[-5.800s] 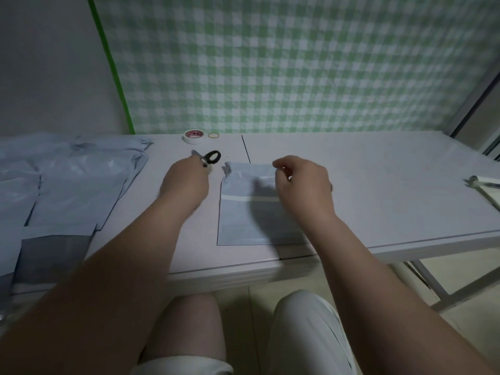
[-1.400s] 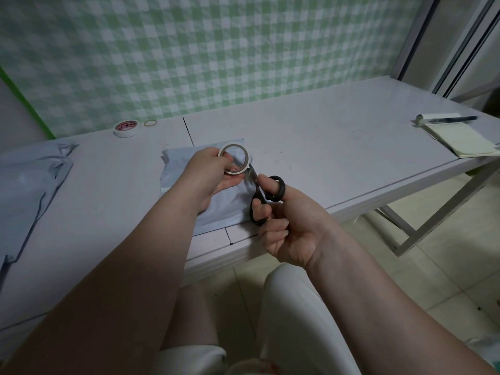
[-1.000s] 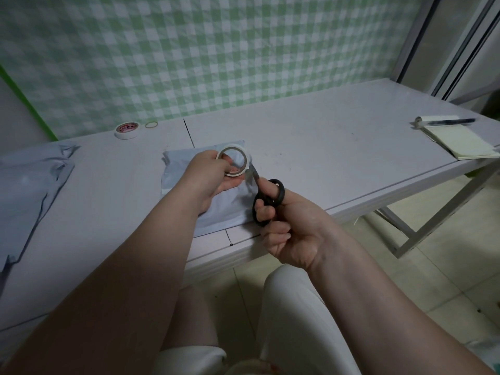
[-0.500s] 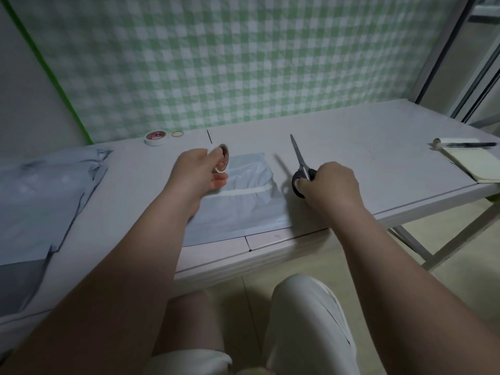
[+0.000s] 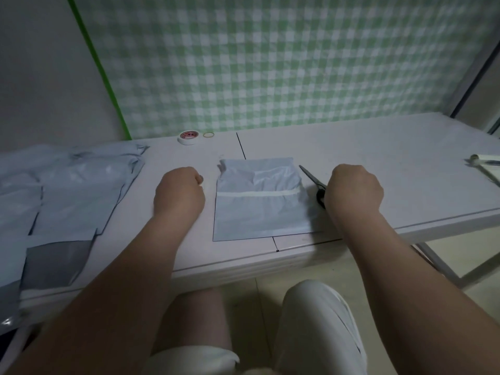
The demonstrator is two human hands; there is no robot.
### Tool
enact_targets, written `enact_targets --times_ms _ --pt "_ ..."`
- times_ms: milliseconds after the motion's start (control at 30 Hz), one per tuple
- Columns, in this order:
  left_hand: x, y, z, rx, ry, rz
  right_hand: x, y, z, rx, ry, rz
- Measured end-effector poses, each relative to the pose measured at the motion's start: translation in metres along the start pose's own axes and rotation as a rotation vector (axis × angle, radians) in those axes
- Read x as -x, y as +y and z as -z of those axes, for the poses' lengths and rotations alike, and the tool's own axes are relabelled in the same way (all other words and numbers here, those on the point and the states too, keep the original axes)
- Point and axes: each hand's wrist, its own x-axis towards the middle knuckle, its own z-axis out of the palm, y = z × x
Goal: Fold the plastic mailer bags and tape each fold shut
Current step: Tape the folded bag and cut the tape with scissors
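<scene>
A folded light-blue mailer bag lies flat on the white table, with a white tape strip running across its fold. My left hand rests on the table just left of the bag. Its fingers are curled into a fist, and the tape roll it held a moment ago is hidden inside it. My right hand sits right of the bag and grips the black handles of the scissors. The blades lie low on the table and point away toward the bag's far right corner.
A heap of unfolded mailer bags covers the table's left end. A second tape roll and a rubber band lie by the checked wall. A notebook with a pen is at the far right edge.
My left hand moved left off the bag, and the tape roll is no longer visible. My right hand brought the scissors down beside the bag's right edge after cutting the tape.
</scene>
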Motion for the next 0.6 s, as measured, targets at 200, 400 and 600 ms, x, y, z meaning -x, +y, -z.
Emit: enact_targets --times_ms 200,400,600 --pt "0.014 0.022 0.002 0.022 0.046 -0.087 0.003 -0.006 -0.006 -0.227 0.170 0.049" --pt "0.014 0.038 -0.002 0.028 -0.132 -0.051 -0.012 -0.023 -0.015 -0.254 -0.114 -0.013" --pt "0.005 0.035 -0.001 0.348 -0.255 0.160 -0.028 -0.024 -0.025 -0.383 -0.169 -0.061"
